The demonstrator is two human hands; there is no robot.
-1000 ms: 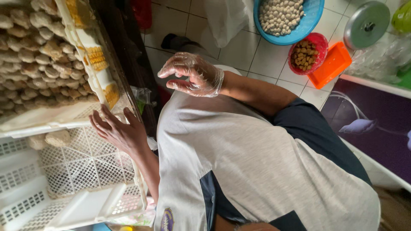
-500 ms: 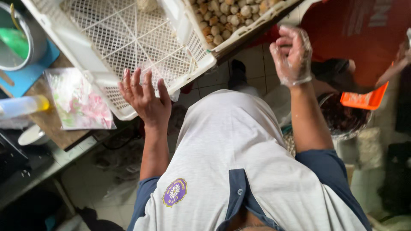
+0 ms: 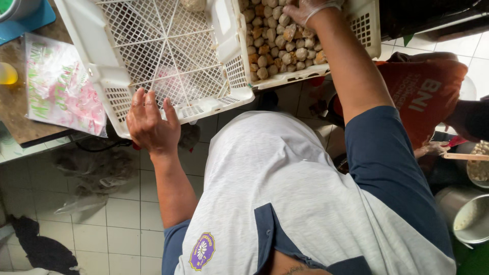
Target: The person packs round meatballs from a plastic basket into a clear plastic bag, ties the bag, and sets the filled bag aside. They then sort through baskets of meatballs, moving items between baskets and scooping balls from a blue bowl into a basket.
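My left hand (image 3: 148, 122), bare, rests on the near rim of a white plastic lattice crate (image 3: 153, 56) that is almost empty; its fingers lie over the edge. My right hand (image 3: 305, 9), in a clear plastic glove, reaches into a second white crate (image 3: 368, 30) beside it. That crate is full of small round beige and brown food balls (image 3: 277, 46). The gloved fingers lie on top of the balls at the frame's upper edge; whether they hold one is hidden.
A printed plastic bag (image 3: 61, 86) lies on a wooden table (image 3: 12, 112) at the left, by a blue board (image 3: 25, 20). Another person in an orange shirt (image 3: 423, 97) crouches at the right near a metal pot (image 3: 466, 214). White tiled floor lies below.
My gloved right hand went from raised in the air down into the crate of balls. My left hand shifted onto the empty crate's rim. The view swung round a lot.
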